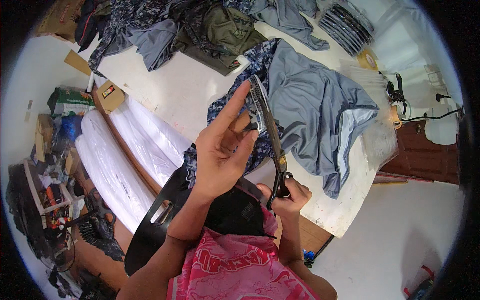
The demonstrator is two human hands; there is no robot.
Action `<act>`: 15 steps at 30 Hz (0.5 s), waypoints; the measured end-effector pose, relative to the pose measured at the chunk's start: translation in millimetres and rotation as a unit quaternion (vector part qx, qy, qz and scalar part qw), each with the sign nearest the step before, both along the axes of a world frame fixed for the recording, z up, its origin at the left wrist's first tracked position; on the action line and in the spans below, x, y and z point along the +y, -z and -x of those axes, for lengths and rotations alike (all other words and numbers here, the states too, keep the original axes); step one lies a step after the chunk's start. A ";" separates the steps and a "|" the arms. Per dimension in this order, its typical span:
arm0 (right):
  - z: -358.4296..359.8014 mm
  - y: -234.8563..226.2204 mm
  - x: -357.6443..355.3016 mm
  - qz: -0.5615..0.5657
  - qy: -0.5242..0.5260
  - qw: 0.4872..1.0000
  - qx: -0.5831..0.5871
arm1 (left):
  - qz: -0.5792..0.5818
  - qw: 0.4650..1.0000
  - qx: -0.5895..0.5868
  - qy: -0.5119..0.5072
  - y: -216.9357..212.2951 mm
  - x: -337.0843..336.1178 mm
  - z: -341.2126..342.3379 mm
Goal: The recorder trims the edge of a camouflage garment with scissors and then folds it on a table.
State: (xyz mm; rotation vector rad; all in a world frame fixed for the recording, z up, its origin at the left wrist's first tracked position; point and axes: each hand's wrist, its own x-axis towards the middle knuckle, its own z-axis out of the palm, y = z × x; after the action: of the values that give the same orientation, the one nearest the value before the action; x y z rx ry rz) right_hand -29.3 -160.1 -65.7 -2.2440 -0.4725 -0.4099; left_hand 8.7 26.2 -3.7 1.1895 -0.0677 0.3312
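Note:
My left hand is raised over the near edge of the table. Its index finger points up, while the thumb and other fingers close on a narrow strip with a dark, toothed-looking band; its exact kind is unclear. My right hand grips large black-handled scissors, their blades pointing up alongside the strip. Whether the blades touch it I cannot tell. Just beyond lies a grey garment with blue camouflage cloth at its left, partly hidden by my left hand.
Camouflage and olive garments lie piled at the table's far side. Packed black bundles and a tape roll sit at the far right. Wrapped white rolls stand left, with a black chair close to me.

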 end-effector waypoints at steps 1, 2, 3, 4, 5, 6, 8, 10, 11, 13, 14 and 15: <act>-0.4 -0.4 0.7 0.000 0.000 1.000 0.000 | 0.000 1.000 0.000 0.000 1.4 0.2 -0.6; -1.0 -1.4 1.6 -0.002 -0.002 1.000 -0.002 | -0.009 1.000 -0.020 -0.008 3.8 0.4 -1.9; -1.4 -2.0 2.1 -0.003 -0.005 1.000 -0.005 | -0.019 0.999 -0.040 -0.016 5.2 0.8 -2.9; -1.8 -1.7 1.9 -0.003 -0.005 1.000 -0.004 | -0.018 0.999 -0.039 -0.016 5.1 1.2 -3.7; -2.0 -1.2 1.4 -0.005 -0.005 1.000 -0.008 | -0.012 0.999 -0.046 -0.014 4.7 1.6 -4.4; -2.2 -1.7 1.7 -0.008 -0.007 1.000 -0.013 | -0.006 0.999 -0.053 -0.013 3.5 2.5 -4.3; -2.2 -4.8 3.9 -0.009 -0.008 1.000 -0.016 | -0.006 0.998 -0.054 -0.016 1.9 3.7 -3.1; -1.3 -3.9 2.6 -0.006 -0.004 1.000 -0.018 | -0.002 0.998 -0.053 -0.016 3.9 2.5 -3.0; -0.6 -3.1 1.7 -0.003 -0.002 1.000 -0.010 | 0.007 0.999 -0.042 -0.012 3.9 2.2 -2.7; 0.1 -2.3 0.6 0.000 0.002 1.000 -0.003 | 0.017 0.999 -0.031 -0.007 3.5 1.6 -3.3; 0.6 -1.1 -0.1 -0.002 0.005 1.000 0.000 | 0.013 0.999 -0.040 -0.003 3.9 1.2 -3.7; 1.2 -0.8 -0.3 -0.005 0.007 1.000 0.002 | 0.009 0.999 -0.050 0.000 3.6 1.4 -3.5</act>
State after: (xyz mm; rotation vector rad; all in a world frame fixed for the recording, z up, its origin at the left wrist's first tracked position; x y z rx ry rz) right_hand -30.6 -160.3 -64.9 -2.2401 -0.4519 -0.4141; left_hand 12.2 27.6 -7.3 1.1548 -0.1520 0.3899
